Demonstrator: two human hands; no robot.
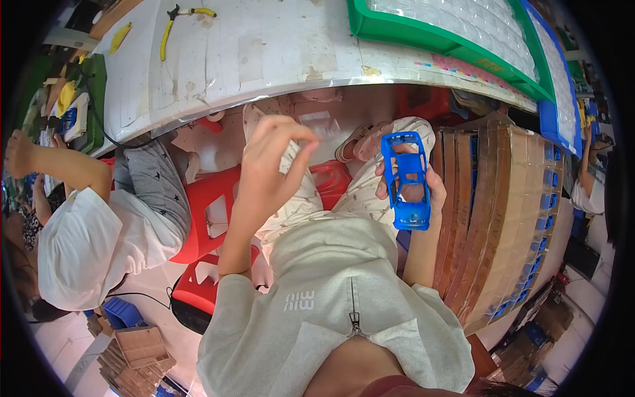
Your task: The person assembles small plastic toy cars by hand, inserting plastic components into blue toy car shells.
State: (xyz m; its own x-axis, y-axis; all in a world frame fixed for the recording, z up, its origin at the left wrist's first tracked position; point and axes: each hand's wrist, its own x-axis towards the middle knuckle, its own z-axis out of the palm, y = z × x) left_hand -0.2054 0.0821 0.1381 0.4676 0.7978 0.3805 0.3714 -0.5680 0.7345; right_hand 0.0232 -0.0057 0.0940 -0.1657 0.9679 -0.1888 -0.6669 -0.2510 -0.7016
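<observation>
A blue plastic toy car body shell [411, 210] with open window gaps rests in my right hand [434, 188]. My fingers and thumb grip its sides, above my lap and near the table edge. Raised to the left of it, apart from the shell, is my left hand [268, 162]. Its fingers are curled, and the thumb and index tips come together in a pinch. Whatever lies between those tips, if anything, is too small or blurred to make out.
On the white table [264, 46] lie yellow-handled pliers [169, 30]. A green tray [423, 45] of clear plastic pieces stands at the far right, beside a blue tray [561, 126]. Stacked cardboard layers [509, 198] rise at my right. A co-worker [92, 231] sits at my left.
</observation>
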